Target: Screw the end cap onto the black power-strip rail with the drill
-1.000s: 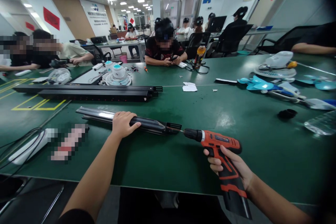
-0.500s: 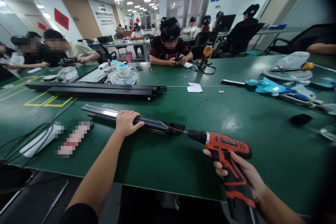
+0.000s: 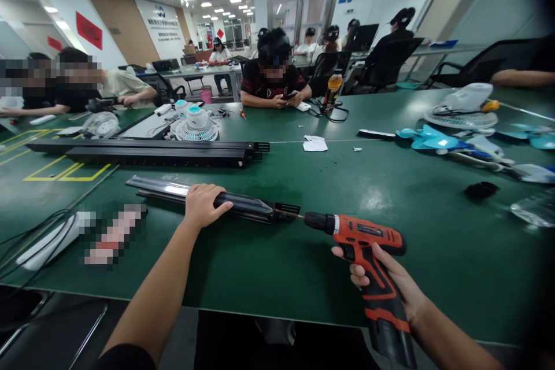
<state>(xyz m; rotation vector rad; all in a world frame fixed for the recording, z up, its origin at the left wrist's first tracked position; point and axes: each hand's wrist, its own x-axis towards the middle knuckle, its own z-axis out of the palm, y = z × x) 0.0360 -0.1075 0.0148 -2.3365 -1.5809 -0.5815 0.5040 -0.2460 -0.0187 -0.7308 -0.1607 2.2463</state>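
Note:
My left hand (image 3: 203, 205) is wrapped over a dark, glossy long bar (image 3: 249, 206) lying on the green table, pressing it down about its middle. A black slotted end piece (image 3: 287, 210) sticks out at the bar's right end. My right hand (image 3: 385, 277) grips the handle of a red and black cordless drill (image 3: 364, 233), index finger by the trigger. The drill points left, and its thin bit (image 3: 300, 217) meets or nearly meets the slotted end piece; whether it touches I cannot tell.
Longer black bars (image 3: 156, 153) lie beyond mine. White fan parts (image 3: 195, 125) stand behind them, and blue fan blades (image 3: 429, 137) lie at the right. Paper scraps (image 3: 315, 143) rest mid-table. A person (image 3: 275, 72) sits opposite with a phone. Cables (image 3: 47, 234) run at the left.
The view has shifted slightly, so most things appear a little further left. Both hands keep their holds, and the drill stays lined up with the bar's end.

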